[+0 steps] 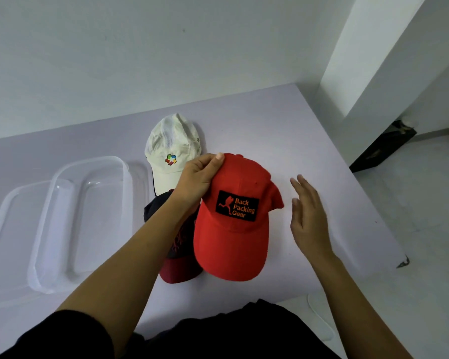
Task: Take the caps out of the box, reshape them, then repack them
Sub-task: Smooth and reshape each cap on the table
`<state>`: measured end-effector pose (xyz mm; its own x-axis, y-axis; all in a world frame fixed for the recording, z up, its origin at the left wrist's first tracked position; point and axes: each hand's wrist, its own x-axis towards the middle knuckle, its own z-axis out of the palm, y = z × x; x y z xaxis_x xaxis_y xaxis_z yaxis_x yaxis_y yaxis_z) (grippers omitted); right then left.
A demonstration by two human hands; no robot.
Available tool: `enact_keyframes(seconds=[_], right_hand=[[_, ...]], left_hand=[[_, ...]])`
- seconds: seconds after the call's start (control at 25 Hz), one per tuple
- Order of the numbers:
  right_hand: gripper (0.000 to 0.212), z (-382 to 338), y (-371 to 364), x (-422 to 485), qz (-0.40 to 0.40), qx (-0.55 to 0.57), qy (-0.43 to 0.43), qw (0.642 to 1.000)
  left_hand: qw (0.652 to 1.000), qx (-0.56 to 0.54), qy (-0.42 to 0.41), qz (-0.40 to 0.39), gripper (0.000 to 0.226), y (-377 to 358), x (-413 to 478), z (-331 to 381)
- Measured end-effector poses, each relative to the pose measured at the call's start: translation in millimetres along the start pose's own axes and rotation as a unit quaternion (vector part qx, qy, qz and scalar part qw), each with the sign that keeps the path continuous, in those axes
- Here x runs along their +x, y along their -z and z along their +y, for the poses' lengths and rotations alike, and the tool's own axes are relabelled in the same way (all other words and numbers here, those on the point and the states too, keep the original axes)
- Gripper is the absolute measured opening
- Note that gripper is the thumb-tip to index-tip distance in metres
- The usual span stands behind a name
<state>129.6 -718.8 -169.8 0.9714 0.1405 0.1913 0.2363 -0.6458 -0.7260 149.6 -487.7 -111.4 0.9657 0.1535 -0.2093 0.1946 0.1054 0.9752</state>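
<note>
While the left hand [196, 178] grips the red cap [231, 229] by its crown above the bench [309, 130], the right hand [309, 216] hovers beside it, fingers spread, holding nothing.

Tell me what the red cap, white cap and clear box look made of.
The red cap looks like matte woven fabric, maybe cotton twill: soft crown creases, sewn black patch. The white cap: matte cloth front, side panels apparently mesh; fibre unclear. The clear box: rigid glossy transparent plastic; the table shows through, highlights on its rims.
</note>
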Motion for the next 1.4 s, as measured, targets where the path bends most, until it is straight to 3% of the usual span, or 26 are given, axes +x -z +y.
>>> enact_keyframes(seconds=[0.08, 0.2, 0.28, 0.36, 0.44, 0.56, 0.68, 0.84, 1.0, 1.08, 1.16, 1.24, 1.4], right_hand=[[0.039, -21, 1, 8, -0.051, 0.145, -0.034, 0.987], [0.037, -45, -6, 13, -0.177, 0.308, -0.146, 0.924], [0.035, -47, -10, 15, -0.155, 0.376, -0.197, 0.892], [0.035, -41, -13, 18, -0.096, 0.409, -0.210, 0.883], [0.042, -30, -14, 21, -0.033, 0.391, -0.200, 0.898], [0.042, -14, -22, 25, 0.008, 0.279, -0.145, 0.949], [0.034, 10, -38, 33, -0.031, 0.126, -0.116, 0.985], [0.035, 35, -53, 54, -0.097, -0.081, -0.146, 0.981], [0.032, 41, -51, 77, -0.159, -0.026, -0.160, 0.974], [0.028, 39, -51, 83, -0.186, 0.029, -0.193, 0.963], [0.030, 39, -56, 85, -0.189, 0.077, -0.238, 0.950], [0.033, 41, -60, 86, -0.184, 0.101, -0.259, 0.943], [0.042, 44, -60, 87, -0.184, 0.099, -0.250, 0.945]], left_hand=[[1.000, 0.004, -0.011, -0.005, 0.023, -11, -4, 1], [0.998, -0.009, -0.055, -0.011, 0.024, -28, -9, 4], [0.997, -0.002, -0.078, -0.002, 0.032, -28, -9, 5], [0.998, 0.037, -0.058, -0.004, 0.030, -20, -8, 5], [0.991, 0.119, 0.036, -0.043, 0.026, -12, -5, -2], [0.962, 0.170, 0.189, -0.102, 0.040, -8, 3, -21], [0.962, 0.168, 0.202, -0.074, 0.037, -13, 12, -39], [0.930, 0.337, 0.138, -0.050, 0.042, -14, 31, -57], [0.846, 0.527, 0.081, -0.006, 0.045, -14, 49, -61], [0.868, 0.484, 0.112, -0.014, 0.044, -14, 55, -62], [0.920, 0.353, 0.167, -0.027, 0.040, -14, 57, -62], [0.943, 0.264, 0.200, -0.028, 0.037, -12, 58, -64], [0.916, 0.377, 0.139, -0.017, 0.039, -8, 62, -67]])
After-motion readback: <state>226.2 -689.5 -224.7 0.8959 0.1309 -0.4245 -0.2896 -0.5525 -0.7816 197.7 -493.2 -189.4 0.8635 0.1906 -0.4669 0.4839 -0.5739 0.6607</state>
